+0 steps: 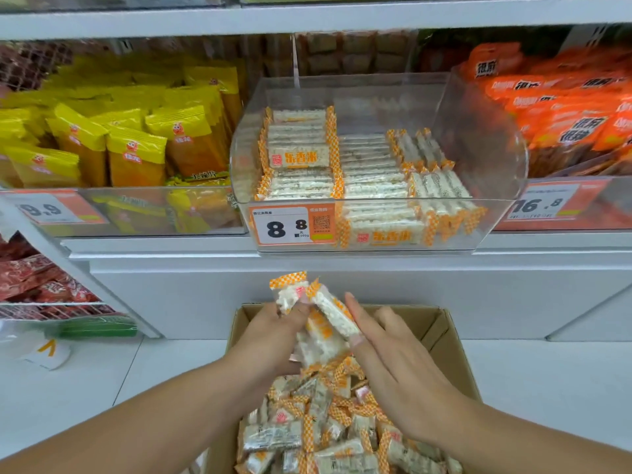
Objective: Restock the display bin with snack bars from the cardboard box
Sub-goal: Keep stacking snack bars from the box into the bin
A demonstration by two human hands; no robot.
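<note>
A clear plastic display bin (pixel 485 145) on the shelf holds rows of white rice snack bars (pixel 301 159) with orange checked ends; its right rear part is bare. Below it stands an open cardboard box (pixel 448 340) full of loose snack bars (pixel 318 422). Over the box, my left hand (pixel 270 336) grips a bunch of bars (pixel 321 340), one end sticking up above the fingers. My right hand (pixel 393 360) presses its straight fingers against the right side of that bunch.
Yellow snack bags (pixel 136 142) fill the bin to the left, orange packets (pixel 561 111) the bin to the right. An orange price tag (pixel 294 225) reading 8.8 hangs on the bin's front. Red packets (pixel 37 278) lie on a lower left rack. White floor surrounds the box.
</note>
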